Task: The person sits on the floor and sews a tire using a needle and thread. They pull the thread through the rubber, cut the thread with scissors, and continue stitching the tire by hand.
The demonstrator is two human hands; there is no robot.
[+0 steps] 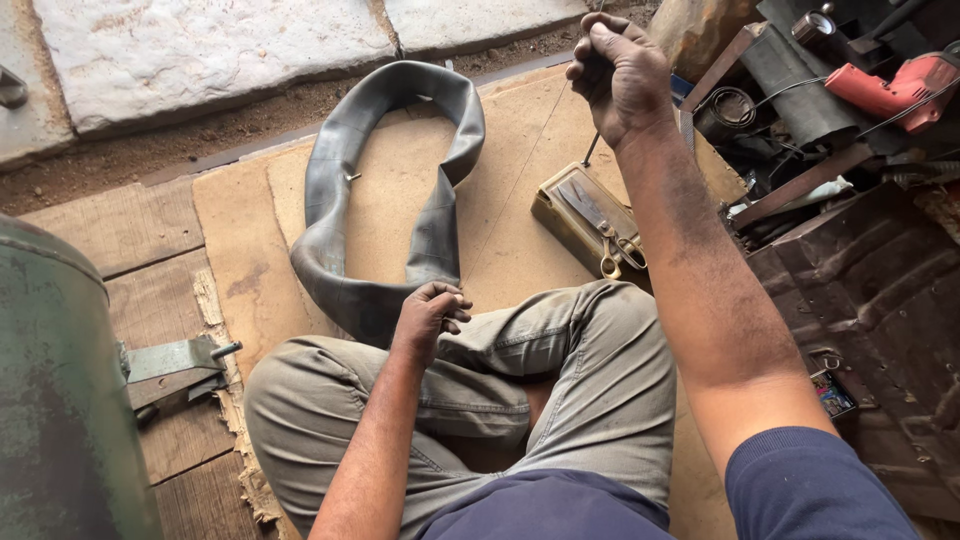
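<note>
I sit cross-legged on a brown board [240,215]. My left hand [430,315] rests on my knee, fingers pinched on the lower end of a thin thread [510,185]. That thread runs taut up to my right hand [620,75], raised and closed around a thin dark tool and the thread's upper end. A black rubber inner tube [335,200] lies looped on the board just beyond my left hand, its valve stem pointing inward.
A flat olive tin [570,215] with scissors [620,250] on it lies under my right forearm. To the right sit a red power tool [890,90], cables and dark metal parts. A green drum [55,400] stands at left. Stone slabs lie beyond the board.
</note>
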